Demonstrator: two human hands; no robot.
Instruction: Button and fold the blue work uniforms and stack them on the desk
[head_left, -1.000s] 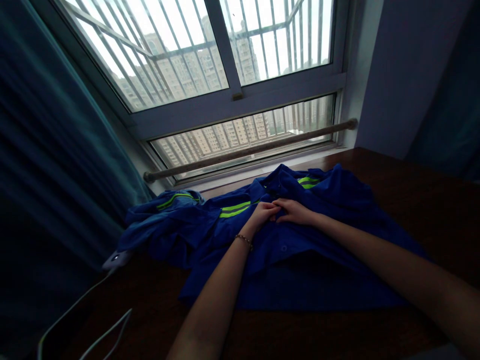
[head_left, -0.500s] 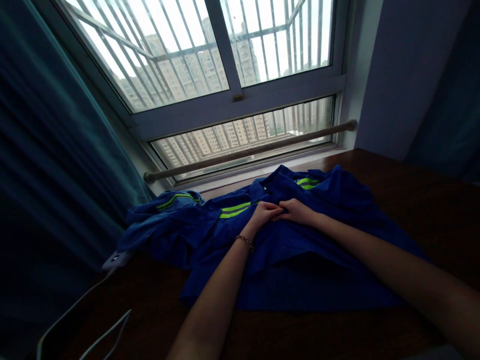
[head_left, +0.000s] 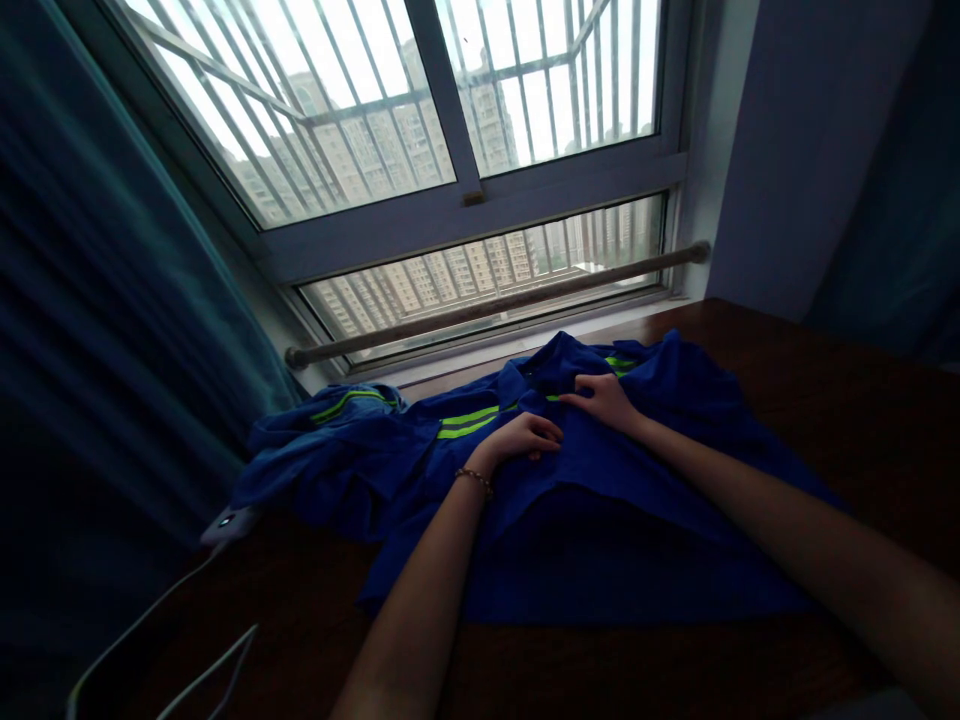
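Note:
A blue work jacket point(head_left: 600, 540) with yellow-green and grey stripes lies spread out, its collar toward the window. My left hand point(head_left: 527, 436), with a beaded bracelet at the wrist, is closed on the jacket's front near the chest stripe. A little farther up and to the right, my right hand point(head_left: 604, 400) pinches the front edge just below the collar, thumb and fingers together. The two hands are a short way apart. What exactly lies under the left fingertips is hidden. The jacket's lower front is raised in a dark fold.
The dark wooden table point(head_left: 780, 350) carries the jacket. At its left are a white power strip point(head_left: 229, 522) and a white cable point(head_left: 142, 625). A blue curtain point(head_left: 150, 300) hangs on the left. Behind the table, a rail point(head_left: 510, 300) crosses the barred window.
My hands were together at the jacket's front and have moved apart. The right one has shifted up toward the collar; the left one has dropped slightly.

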